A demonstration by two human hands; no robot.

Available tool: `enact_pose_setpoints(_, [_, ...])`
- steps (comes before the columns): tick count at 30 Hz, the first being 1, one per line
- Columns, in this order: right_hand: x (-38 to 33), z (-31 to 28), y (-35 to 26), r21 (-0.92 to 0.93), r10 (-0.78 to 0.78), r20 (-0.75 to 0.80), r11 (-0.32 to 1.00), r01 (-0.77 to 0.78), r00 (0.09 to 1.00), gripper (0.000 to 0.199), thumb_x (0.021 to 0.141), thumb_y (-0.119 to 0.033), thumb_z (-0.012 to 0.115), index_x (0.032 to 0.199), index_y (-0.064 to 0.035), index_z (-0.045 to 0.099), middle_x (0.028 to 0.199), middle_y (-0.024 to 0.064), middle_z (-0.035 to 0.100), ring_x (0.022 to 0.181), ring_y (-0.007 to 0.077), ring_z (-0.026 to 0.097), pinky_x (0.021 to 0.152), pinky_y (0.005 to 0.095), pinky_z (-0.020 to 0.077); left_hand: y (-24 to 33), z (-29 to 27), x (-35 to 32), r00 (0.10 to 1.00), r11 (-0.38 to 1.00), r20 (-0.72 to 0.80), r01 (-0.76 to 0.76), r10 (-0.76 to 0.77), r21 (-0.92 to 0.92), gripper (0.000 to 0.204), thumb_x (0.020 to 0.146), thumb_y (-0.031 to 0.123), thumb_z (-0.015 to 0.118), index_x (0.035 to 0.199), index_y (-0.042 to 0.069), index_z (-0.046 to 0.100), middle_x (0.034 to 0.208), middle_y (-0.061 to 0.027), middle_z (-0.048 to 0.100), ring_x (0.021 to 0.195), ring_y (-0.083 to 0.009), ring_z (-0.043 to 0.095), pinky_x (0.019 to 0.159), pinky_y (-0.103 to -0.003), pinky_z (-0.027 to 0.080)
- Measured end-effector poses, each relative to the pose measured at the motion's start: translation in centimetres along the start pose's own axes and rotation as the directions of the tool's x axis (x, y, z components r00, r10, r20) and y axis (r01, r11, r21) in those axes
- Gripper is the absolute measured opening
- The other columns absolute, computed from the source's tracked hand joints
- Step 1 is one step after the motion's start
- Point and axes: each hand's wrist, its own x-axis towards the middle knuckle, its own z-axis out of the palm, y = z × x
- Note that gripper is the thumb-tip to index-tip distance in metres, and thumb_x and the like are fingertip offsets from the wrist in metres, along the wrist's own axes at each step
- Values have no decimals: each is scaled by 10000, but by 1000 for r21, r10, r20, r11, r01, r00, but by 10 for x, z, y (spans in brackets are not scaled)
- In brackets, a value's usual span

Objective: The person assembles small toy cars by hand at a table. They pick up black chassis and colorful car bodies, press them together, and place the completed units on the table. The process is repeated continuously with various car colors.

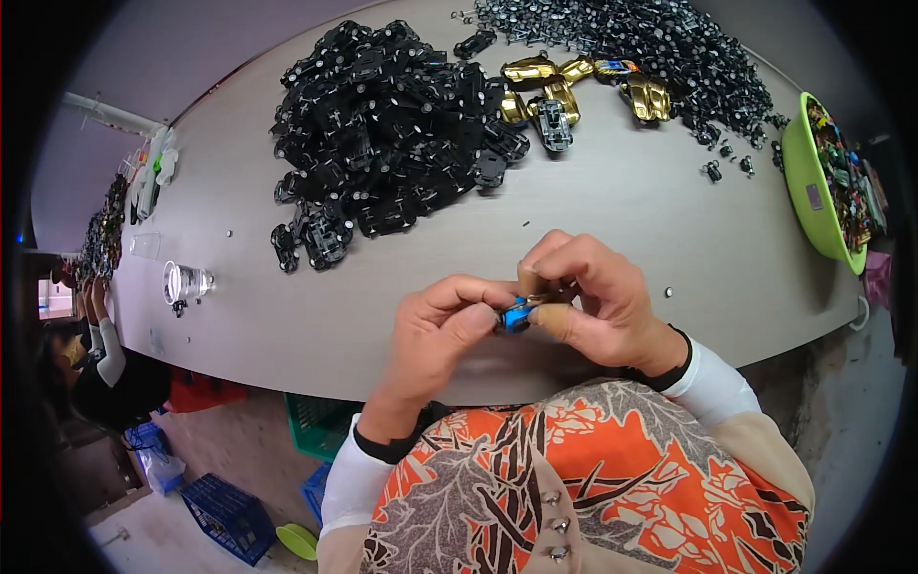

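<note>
Between my two hands, just above the near part of the table, is a small blue toy car (517,316), mostly covered by fingers. My left hand (442,330) pinches its left end with thumb and forefinger. On the other end, the thumb and fingers of my right hand (595,304) are closed. A big heap of black toy car chassis (373,124) lies beyond my hands to the left. Gold toy car bodies (648,99) lie at the far middle, beside one grey-black chassis (554,126) with its wheels showing.
Many small wheel-and-axle pieces (660,48) are piled far right. A green basin (803,182) full of colourful toy cars stands at the right edge. On the left are a clear plastic cup (182,281) and another person's arms (107,335). Crates (228,517) stand on the floor.
</note>
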Motion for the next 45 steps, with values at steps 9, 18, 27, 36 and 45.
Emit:
enact_pose_setpoints(9, [-2, -22, 8, 79, 81, 88, 993, -88, 993, 89, 786, 7, 593, 867, -6, 560, 873, 39, 522, 714, 76, 479, 605, 199, 395, -4, -1, 8, 907, 894, 260, 391, -333, -220, 275, 820, 129, 646, 1040, 3, 540, 825, -40, 584, 652, -99, 559, 576, -217, 483])
enact_pose_setpoints(18, [-7, -25, 4, 155, 333, 193, 918, -364, 923, 15, 767, 10, 596, 777, 2, 589, 870, 25, 518, 725, 73, 466, 612, 206, 377, 2, 6, 11, 944, 944, -7, 329, -329, 28, 130, 785, 72, 655, 902, 38, 607, 709, 30, 556, 515, -5, 452, 454, -143, 329])
enact_pose_setpoints(27, [-13, -9, 7, -18, 460, 73, 888, -460, 885, 57, 775, 28, 568, 829, 13, 557, 699, 21, 540, 647, 83, 482, 586, 244, 400, 0, 15, 10, 974, 919, -69, 226, -216, 322, 168, 772, 75, 648, 912, 3, 588, 727, 44, 538, 571, 11, 416, 484, -146, 311])
enact_pose_setpoints(36, [-9, -17, 13, 128, 623, 29, 773, -621, 782, 43, 800, -20, 565, 833, 4, 576, 680, -13, 537, 623, 77, 508, 542, 221, 405, -3, 5, 16, 935, 932, -76, 351, -345, 91, 241, 759, 9, 585, 995, 6, 535, 800, 1, 535, 591, -34, 459, 487, -180, 361])
enact_pose_setpoints(45, [-11, -25, 16, 80, 386, -19, 920, -383, 922, 121, 764, 39, 574, 883, 23, 591, 773, -9, 555, 672, 50, 512, 610, 200, 425, -7, -2, 13, 951, 958, -140, 284, -275, 48, 315, 710, -52, 617, 1006, 18, 535, 811, -14, 541, 586, -45, 495, 483, -153, 384])
